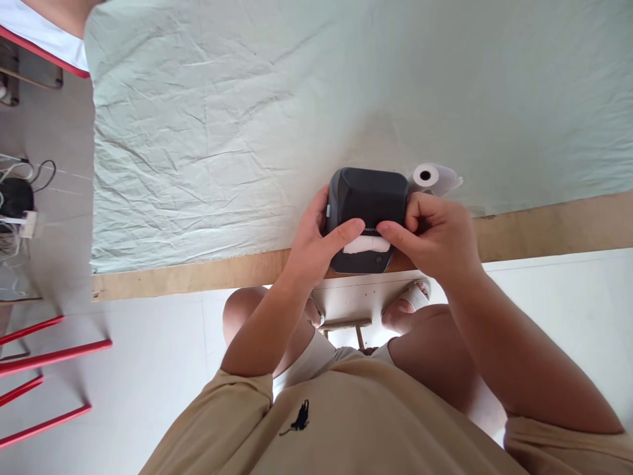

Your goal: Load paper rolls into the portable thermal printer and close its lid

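Note:
A small black printer-like device (pixel 373 194) is held at the table's front edge, with white paper (pixel 366 244) showing at its near side. My left hand (pixel 319 239) grips its left side, thumb on top by the paper. On the right side my right hand (pixel 435 231) holds it too, the thumb pressing on top and the index finger curled against the side. Just behind my right hand lies a white paper roll (pixel 426 175) with a dark core, its loose end trailing to the right.
A pale green cloth (pixel 222 132) covers the wooden table (pixel 188 278). At the upper left is part of another person in a white garment with red trim (pixel 54 33). Red metal legs (pixel 59 357) and cables (pixel 20 175) are at the left.

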The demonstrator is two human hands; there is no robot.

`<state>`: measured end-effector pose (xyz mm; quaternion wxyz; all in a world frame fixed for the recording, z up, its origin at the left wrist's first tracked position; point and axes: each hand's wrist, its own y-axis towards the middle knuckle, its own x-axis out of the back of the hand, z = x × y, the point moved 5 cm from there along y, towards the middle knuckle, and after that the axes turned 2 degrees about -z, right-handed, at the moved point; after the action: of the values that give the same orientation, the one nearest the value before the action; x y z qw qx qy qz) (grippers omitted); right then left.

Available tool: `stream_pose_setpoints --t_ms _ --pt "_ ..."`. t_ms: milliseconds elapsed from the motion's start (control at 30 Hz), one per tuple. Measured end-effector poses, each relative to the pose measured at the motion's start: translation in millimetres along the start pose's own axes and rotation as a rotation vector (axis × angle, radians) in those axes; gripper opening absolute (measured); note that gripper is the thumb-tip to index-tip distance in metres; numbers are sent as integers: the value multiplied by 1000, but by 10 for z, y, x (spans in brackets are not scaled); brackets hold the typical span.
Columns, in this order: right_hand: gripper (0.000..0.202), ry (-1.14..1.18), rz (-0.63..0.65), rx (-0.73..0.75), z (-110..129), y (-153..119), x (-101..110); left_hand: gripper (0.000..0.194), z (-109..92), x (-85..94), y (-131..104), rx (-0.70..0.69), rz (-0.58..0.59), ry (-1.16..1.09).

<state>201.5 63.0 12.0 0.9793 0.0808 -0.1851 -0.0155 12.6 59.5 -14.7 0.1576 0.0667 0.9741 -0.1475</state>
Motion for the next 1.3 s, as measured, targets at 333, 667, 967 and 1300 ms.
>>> stream_pose_setpoints --t_ms 333,667,967,1300 --pt "45 57 -23 98 -49 -1 15 44 -34 -81 59 6 -35 -176" --pt "30 231 53 187 -232 -73 -13 41 -42 -65 53 48 -152 -196" --pt "35 207 -202 269 63 -51 96 57 -16 -78 74 69 -113 -171" --pt "12 -654 -190 399 457 -1 33 63 18 -47 42 17 -9 -25"
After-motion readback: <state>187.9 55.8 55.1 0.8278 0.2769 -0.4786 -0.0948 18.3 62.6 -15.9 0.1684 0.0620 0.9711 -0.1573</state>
